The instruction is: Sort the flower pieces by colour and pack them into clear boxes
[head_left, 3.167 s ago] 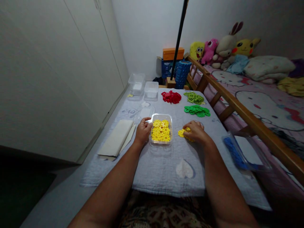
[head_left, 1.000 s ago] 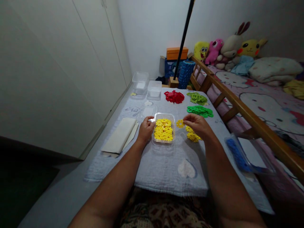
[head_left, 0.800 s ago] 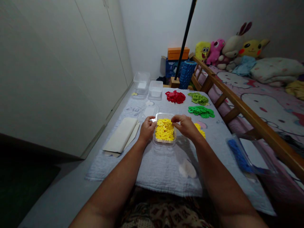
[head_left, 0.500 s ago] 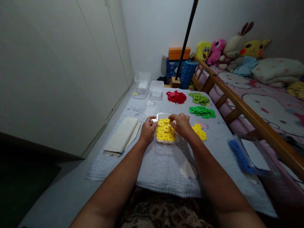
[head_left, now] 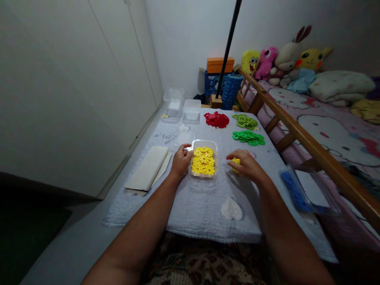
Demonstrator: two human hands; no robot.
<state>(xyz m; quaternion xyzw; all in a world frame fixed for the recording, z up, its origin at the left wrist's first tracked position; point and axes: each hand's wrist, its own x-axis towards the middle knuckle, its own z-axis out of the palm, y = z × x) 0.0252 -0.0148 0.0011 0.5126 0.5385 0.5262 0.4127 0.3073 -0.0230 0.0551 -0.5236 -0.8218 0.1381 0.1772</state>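
A clear plastic box (head_left: 204, 143) stands on the cloth in front of me, with yellow snowflake-shaped plastic pieces (head_left: 203, 162) filling much of it. My left hand (head_left: 181, 160) grips its left wall, thumb and fingers at the rim. To the right of the box, my right hand (head_left: 246, 165) hovers over a small yellow pile (head_left: 236, 161), fingers curved and apart. Most of that pile is hidden under the hand. Whether the fingertips touch any piece cannot be made out.
Red (head_left: 217, 119), light green (head_left: 245, 122) and green piles (head_left: 248, 137) lie farther back. Clear boxes (head_left: 192, 111) stand at the back left. A folded beige sheet (head_left: 147, 168) lies left, a box of blue pieces (head_left: 295, 192) right. A wooden bed rail (head_left: 285, 113) borders the right side.
My right hand has moved right, from above the yellow pieces in the box to the yellow pile beside it. My left hand keeps its hold on the box. The view has shifted slightly.
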